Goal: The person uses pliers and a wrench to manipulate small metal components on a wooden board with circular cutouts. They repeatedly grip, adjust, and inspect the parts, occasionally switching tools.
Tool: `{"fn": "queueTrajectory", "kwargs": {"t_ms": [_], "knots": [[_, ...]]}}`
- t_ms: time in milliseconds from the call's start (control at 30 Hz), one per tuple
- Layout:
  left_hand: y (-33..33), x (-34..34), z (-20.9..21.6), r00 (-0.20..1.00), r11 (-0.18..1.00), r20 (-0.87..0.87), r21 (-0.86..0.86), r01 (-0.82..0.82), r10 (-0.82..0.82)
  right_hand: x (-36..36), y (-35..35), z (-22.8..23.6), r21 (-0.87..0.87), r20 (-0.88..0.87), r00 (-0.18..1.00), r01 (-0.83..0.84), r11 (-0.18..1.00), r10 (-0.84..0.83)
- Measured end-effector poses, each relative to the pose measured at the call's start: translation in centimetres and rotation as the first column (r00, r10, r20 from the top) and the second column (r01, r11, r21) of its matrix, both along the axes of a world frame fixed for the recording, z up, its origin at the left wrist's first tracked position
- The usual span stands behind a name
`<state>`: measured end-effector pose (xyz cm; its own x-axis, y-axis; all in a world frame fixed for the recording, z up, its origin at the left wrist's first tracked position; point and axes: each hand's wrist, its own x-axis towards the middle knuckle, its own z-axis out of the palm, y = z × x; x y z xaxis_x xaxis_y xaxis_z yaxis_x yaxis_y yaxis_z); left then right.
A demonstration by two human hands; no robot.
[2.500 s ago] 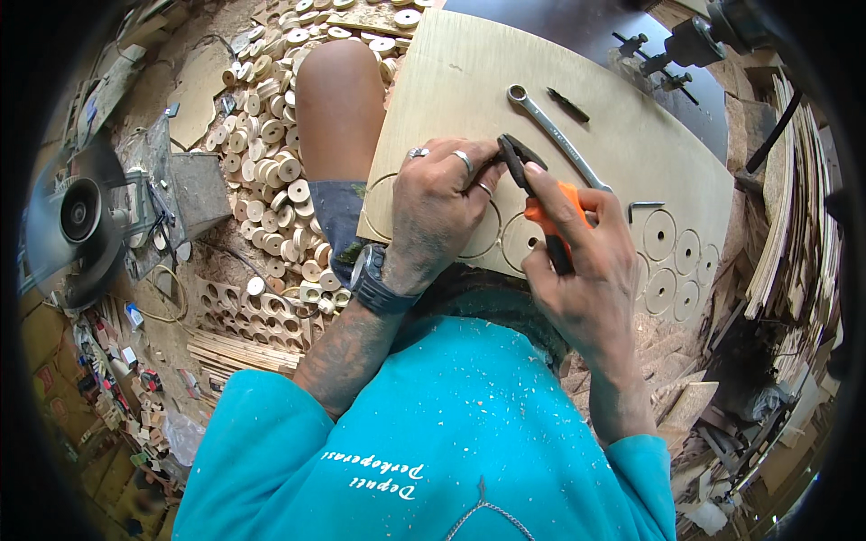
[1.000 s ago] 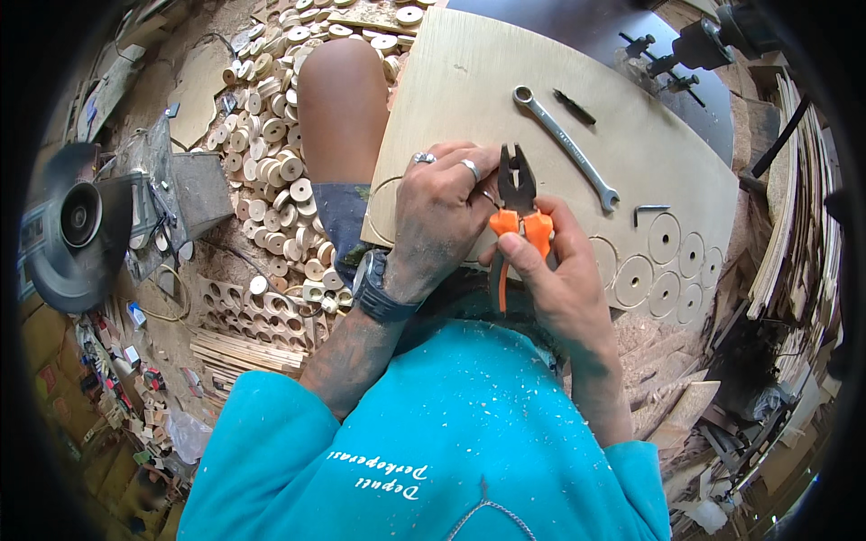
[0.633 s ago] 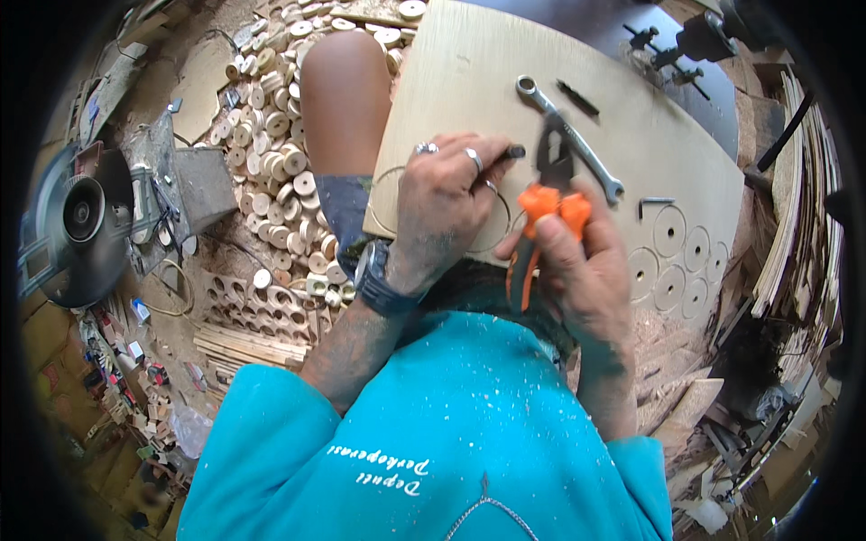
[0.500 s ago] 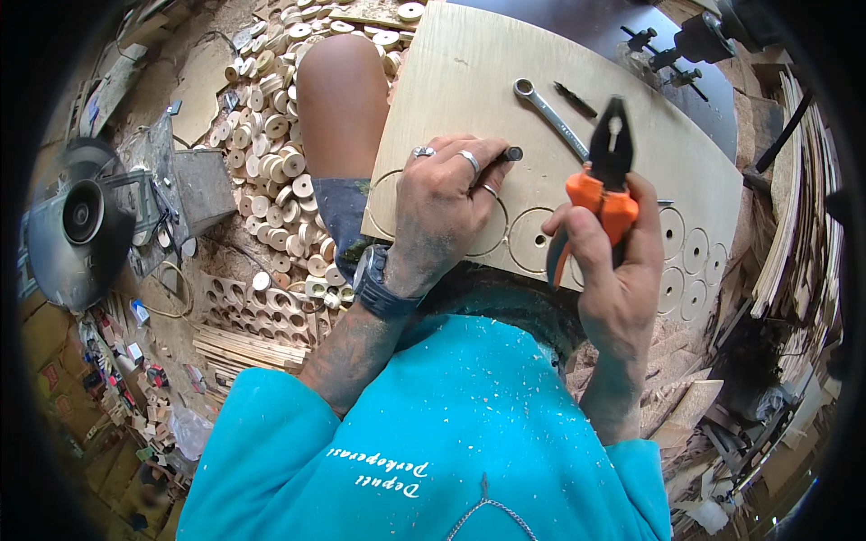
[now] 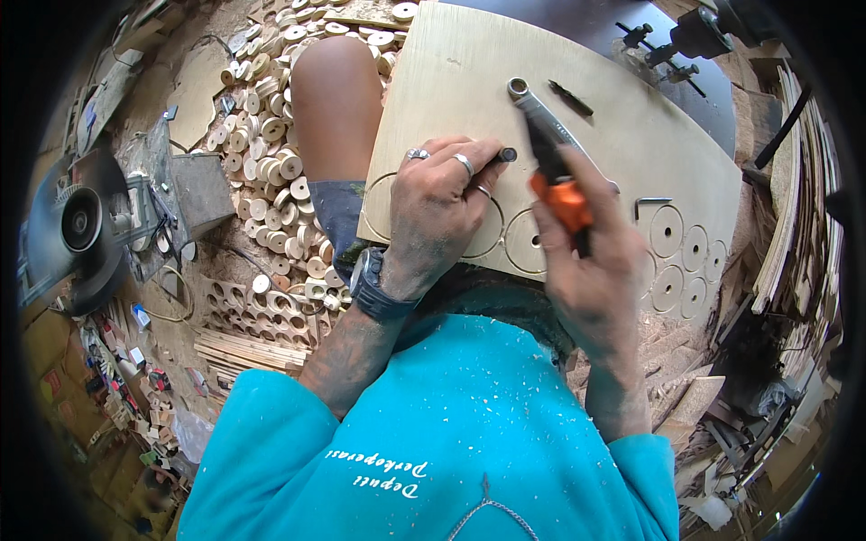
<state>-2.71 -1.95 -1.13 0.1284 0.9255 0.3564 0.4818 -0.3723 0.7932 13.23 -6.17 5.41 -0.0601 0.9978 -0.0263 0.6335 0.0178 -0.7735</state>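
Note:
A pale plywood board (image 5: 460, 99) with cut circles lies in front of me. My left hand (image 5: 437, 198) rests on it, closed around a short dark cylindrical piece (image 5: 508, 155) whose round end sticks out past the fingers; the rest is hidden. My right hand (image 5: 600, 279) grips combination pliers (image 5: 566, 200) with orange handles above the board. Their black jaws are smeared by motion, close to the left hand's piece and overlapping the wrench in view. Beyond the pliers lie that silver wrench (image 5: 564, 132) and a small dark pointed bit (image 5: 570, 97).
An L-shaped hex key (image 5: 653, 199) lies on the board's right. Past the far edge is a dark machine table (image 5: 577, 27) with a clamped fixture (image 5: 667, 54). Wooden discs (image 5: 271, 167) are heaped on the left, near a fan (image 5: 81, 221). Thin wood strips (image 5: 794, 180) stand at right.
My right hand has swung the pliers left, toward the left hand, and their jaws now tilt left. The hex key has come into fuller view. My left hand keeps its grip.

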Motion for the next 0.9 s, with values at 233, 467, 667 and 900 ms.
{"fn": "queueTrajectory", "kwargs": {"t_ms": [233, 467, 667, 900], "knots": [[0.02, -0.04, -0.20, 1.000, 0.999, -0.017, 0.046, -0.014, 0.015, -0.43, -0.27, 0.13, 0.112, -0.048, 0.998, 0.035, 0.993, -0.030], [-0.09, -0.09, -0.07, 1.000, 1.000, -0.020, 0.008, -0.014, 0.014, -0.36, -0.43, 0.06, 0.140, -0.054, 0.997, 0.058, 0.988, -0.051], [-0.03, 0.00, -0.05, 1.000, 1.000, -0.020, 0.026, -0.007, 0.008, 0.02, -0.36, 0.23, 0.259, -0.001, 0.997, 0.080, 0.963, -0.082], [0.02, -0.02, -0.02, 0.998, 0.999, -0.040, -0.017, -0.043, 0.042, -0.38, -0.14, 0.35, 0.242, 0.039, 0.999, 0.021, 0.970, -0.032]]}}
